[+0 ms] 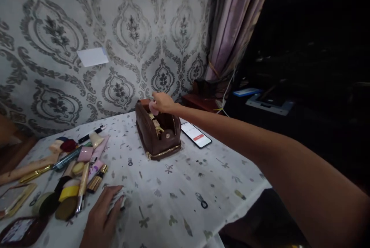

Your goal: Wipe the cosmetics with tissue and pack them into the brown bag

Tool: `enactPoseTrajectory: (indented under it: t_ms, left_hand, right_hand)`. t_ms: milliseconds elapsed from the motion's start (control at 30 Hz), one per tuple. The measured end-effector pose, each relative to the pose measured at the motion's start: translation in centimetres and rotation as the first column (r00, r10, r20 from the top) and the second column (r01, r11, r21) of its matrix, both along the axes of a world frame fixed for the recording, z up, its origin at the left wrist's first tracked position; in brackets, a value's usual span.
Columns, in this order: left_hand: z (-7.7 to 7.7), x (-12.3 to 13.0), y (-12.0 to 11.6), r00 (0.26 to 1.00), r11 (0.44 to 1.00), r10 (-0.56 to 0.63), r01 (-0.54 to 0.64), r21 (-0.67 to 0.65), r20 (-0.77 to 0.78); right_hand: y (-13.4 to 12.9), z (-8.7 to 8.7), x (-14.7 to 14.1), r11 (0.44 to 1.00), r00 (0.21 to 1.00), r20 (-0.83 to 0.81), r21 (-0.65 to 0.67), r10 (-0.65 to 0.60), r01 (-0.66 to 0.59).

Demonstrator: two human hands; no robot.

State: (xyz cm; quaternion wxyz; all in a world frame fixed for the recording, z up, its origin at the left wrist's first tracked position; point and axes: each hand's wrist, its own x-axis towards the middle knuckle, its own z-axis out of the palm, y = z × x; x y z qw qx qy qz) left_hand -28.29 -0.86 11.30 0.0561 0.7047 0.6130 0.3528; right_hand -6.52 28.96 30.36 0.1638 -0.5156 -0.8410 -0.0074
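A brown cosmetic bag (157,148) stands unzipped on the table, with several gold-coloured items (157,126) inside. My right hand (163,103) is over its far end, fingers closed on a small pink rounded item (153,108); its exact kind is unclear. My left hand (102,213) rests low on the tablecloth, thumb and fingers apart. Between them is a blurred pale patch that I cannot make out. Just left of this hand lies a pile of makeup, with a gold-and-black lipstick tube (97,179), a makeup brush (83,186) and a yellow-banded jar (69,191).
A phone (198,135) with a lit screen lies right of the bag. The patterned tablecloth (167,190) reaches a front edge at right. A gold-framed compact (17,198) and a dark red item (24,229) lie at far left. A papered wall (130,40) rises behind.
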Motion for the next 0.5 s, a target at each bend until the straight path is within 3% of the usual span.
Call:
enactPoseTrajectory:
  t_ms: [267,500]
  left_hand:
    - [-1.7,-0.2,0.0,1.000,1.000,-0.005,0.005,0.026,0.018]
    - [-0.5,0.2,0.0,0.998,0.997,-0.047,0.049,0.055,-0.042]
  right_hand:
    - [2.3,-2.5,-2.6,0.998,0.971,0.235,-0.050,0.048,-0.037]
    - [3.4,-3.5,-3.5,0.995,0.943,0.327,-0.093,0.058,-0.029]
